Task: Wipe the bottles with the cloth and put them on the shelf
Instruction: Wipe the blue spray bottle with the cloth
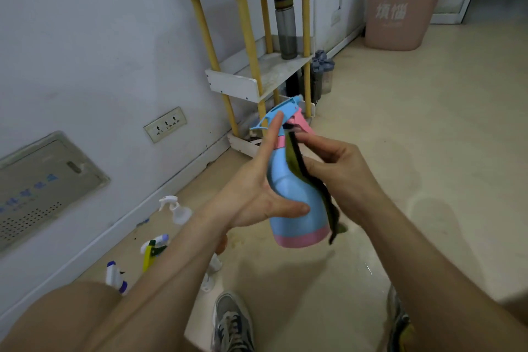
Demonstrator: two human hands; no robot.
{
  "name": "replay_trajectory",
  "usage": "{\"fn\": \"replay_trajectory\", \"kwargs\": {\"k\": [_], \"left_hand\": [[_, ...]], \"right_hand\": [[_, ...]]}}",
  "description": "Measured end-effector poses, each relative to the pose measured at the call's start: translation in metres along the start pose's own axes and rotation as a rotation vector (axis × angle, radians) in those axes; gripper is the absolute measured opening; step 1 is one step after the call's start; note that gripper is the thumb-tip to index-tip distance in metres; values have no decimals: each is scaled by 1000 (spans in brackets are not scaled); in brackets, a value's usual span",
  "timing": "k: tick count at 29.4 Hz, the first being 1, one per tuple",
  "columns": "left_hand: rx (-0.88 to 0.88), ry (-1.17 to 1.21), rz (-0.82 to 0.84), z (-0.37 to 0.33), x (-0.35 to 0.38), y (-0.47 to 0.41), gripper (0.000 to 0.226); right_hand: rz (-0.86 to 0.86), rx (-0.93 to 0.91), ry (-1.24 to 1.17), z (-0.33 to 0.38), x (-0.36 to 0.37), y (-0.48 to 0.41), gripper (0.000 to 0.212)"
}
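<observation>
Wiping step: left hand [251,194] is gripping spray bottle [294,227]; right hand [337,168] is pinching cloth [297,163] against its side. Next, probably: standing it upright on shelf [274,67].

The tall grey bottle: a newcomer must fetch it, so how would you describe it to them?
Against the white wall stands a white shelf rack with yellow posts. On its middle tier stands the tall grey bottle, upright. It alone occupies that tier and has a dark lid, unlike the shorter blue-grey-lidded bottle on the floor beside the rack.
</observation>
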State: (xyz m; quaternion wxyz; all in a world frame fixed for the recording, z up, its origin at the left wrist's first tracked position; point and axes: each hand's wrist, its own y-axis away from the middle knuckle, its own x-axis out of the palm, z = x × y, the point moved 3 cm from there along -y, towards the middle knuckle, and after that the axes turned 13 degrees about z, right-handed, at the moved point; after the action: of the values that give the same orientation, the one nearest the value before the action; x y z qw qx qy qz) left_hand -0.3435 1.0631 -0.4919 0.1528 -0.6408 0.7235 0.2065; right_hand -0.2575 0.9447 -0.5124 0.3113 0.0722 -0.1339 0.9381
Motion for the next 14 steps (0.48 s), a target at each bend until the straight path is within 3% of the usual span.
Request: {"fn": "replay_trajectory", "kwargs": {"k": [3,8,10,12,14], "left_hand": [[-9,-29,35,3,2,0,137],[9,65,-46,7,6,-2,134],[102,321,-236,10,2,-7,112],[110,632,-358,16,0,-14,82],[7,565,-375,15,7,-19,45]], "right_hand": [[-17,128,-102,-19,-1,6,23],[178,368,-46,-31,0,2,38],[131,434,-67,-37,-1,4,40],[2,380,-110,-48,1,3,40],[-110,255,-97,-48,6,2,33]]}}
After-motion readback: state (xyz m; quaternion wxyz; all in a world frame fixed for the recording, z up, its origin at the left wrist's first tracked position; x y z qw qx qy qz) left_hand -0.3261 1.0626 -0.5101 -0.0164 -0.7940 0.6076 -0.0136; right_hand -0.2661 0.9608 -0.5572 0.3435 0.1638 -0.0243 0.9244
